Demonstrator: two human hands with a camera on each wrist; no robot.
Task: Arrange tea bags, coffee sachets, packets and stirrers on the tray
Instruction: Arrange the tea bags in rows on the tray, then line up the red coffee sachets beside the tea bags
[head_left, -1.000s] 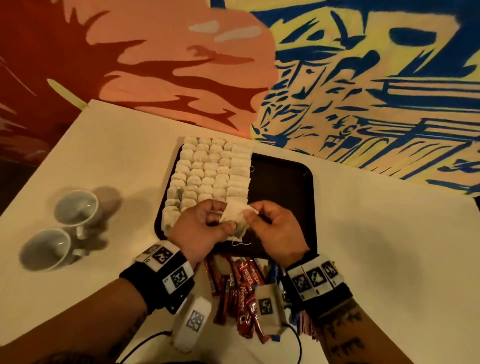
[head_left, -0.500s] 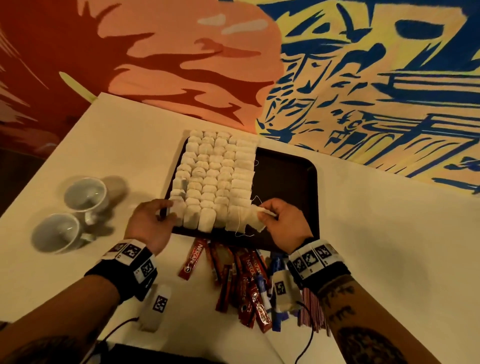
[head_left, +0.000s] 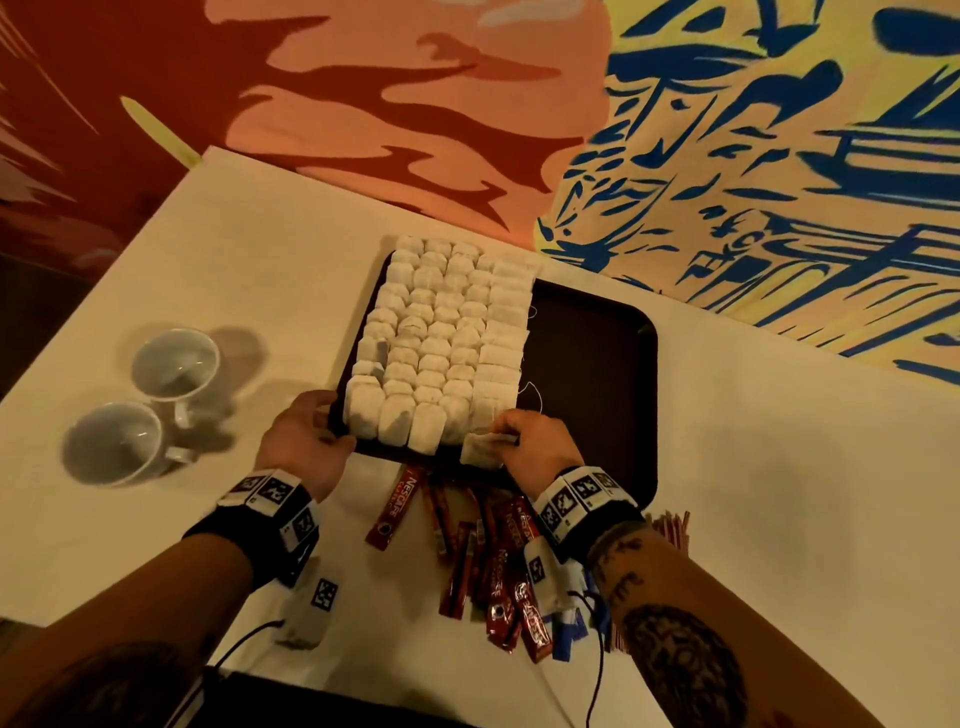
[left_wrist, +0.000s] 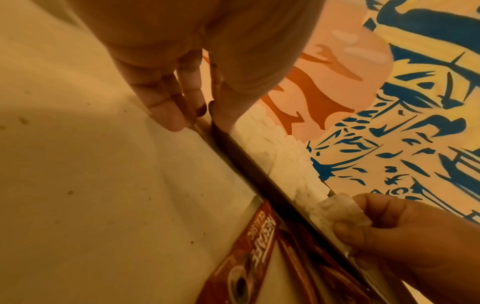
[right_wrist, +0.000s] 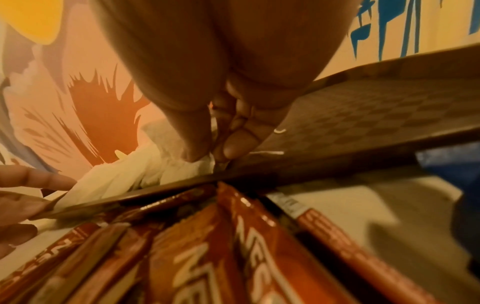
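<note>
My right hand (head_left: 537, 441) pinches one white paper tea bag (head_left: 482, 451) between thumb and forefinger, at the near edge of the dark rectangular plastic tray (head_left: 597, 364), just right of the packed block of white tea bags (head_left: 441, 338) filling the tray's left half. My left hand (head_left: 306, 441) grips the tray's near-left corner, thumb on the rim, fingers at its outer edge.

To do well: hold the tray steady with the left, set the bag down flush against the last column so that its edge lines up, and let go without dragging a neighbour. Mind the loose strings (head_left: 530, 389) trailing onto the bare tray floor; a snag there would likely pull a row askew.

Red Nescafé coffee sachets (head_left: 493, 561) lie heaped on the white table (head_left: 779, 493) just this side of the tray, not yet placed.

Hard to make out: my right forearm covers the blue packets (head_left: 569, 631) and thin red stirrers (head_left: 672, 527); count unknown. I cannot tell whether the held bag already touches the tray. Two white ceramic cups (head_left: 145, 405) stand well to the left.
</note>
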